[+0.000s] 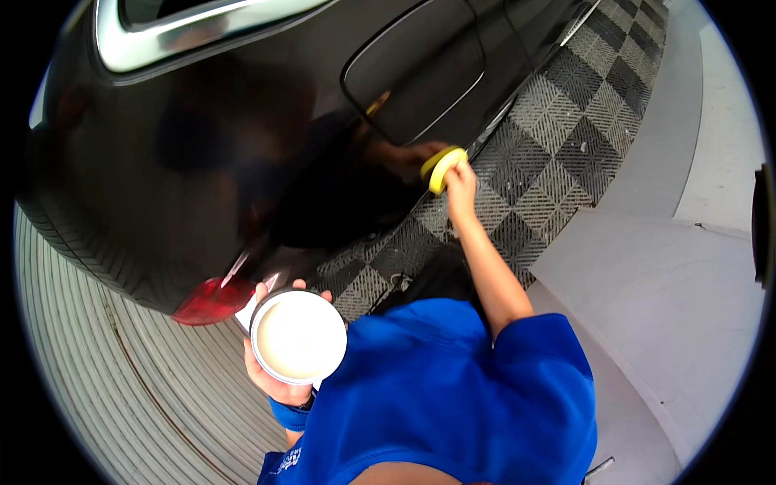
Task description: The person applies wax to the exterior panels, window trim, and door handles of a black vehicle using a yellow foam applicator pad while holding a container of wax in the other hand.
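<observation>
My left hand (260,372) is wrapped round an open round tub (299,338), whose pale cream contents face up. My right hand (461,186) grips a round yellow applicator pad (446,168) at arm's length. The pad lies against the lower side of a glossy black car (234,153), where its reflection meets it. Beyond the pad, a rounded flap outline (416,77) shows in the bodywork. The car's red tail light (206,303) is just left of the tub.
Along the car runs a floor of grey and black checkered grid tiles (558,121). A ribbed pale shutter-like surface (105,347) curves at the left. Smooth grey-white panels (647,267) border the right side. Bright window trim (202,28) edges the car's glass.
</observation>
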Demonstrator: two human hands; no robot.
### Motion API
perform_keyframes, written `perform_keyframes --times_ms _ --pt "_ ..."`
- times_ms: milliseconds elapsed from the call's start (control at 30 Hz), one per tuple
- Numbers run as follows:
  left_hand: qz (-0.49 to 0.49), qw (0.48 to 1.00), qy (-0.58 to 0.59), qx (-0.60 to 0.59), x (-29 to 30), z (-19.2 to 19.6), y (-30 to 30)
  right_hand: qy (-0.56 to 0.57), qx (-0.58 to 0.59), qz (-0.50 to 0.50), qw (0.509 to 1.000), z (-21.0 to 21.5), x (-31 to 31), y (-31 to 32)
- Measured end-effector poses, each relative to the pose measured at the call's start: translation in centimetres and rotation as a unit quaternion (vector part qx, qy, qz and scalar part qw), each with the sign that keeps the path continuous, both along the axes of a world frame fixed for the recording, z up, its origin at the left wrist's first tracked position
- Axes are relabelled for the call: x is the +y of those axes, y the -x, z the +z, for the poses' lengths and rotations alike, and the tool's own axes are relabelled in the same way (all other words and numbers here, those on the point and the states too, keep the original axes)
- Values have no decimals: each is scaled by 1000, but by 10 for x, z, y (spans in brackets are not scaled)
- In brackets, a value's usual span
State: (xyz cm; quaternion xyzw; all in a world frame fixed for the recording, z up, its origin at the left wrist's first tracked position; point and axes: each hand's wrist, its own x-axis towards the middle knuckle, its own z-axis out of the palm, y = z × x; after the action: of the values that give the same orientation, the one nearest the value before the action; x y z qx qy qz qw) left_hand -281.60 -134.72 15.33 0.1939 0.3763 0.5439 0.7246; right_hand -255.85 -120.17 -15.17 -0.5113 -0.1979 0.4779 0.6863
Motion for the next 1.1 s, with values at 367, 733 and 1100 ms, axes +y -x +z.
perform_keyframes --times_ms 367,733,1100 --pt "5 1000 13 13 -24 0 27 -17 40 -24 999 -40 -28 55" --pt "10 996 8 84 -45 -15 50 -19 8 -35 999 -41 -43 103" --pt "-44 999 -20 -15 7 -16 -15 -118 -398 -105 904 127 31 11"
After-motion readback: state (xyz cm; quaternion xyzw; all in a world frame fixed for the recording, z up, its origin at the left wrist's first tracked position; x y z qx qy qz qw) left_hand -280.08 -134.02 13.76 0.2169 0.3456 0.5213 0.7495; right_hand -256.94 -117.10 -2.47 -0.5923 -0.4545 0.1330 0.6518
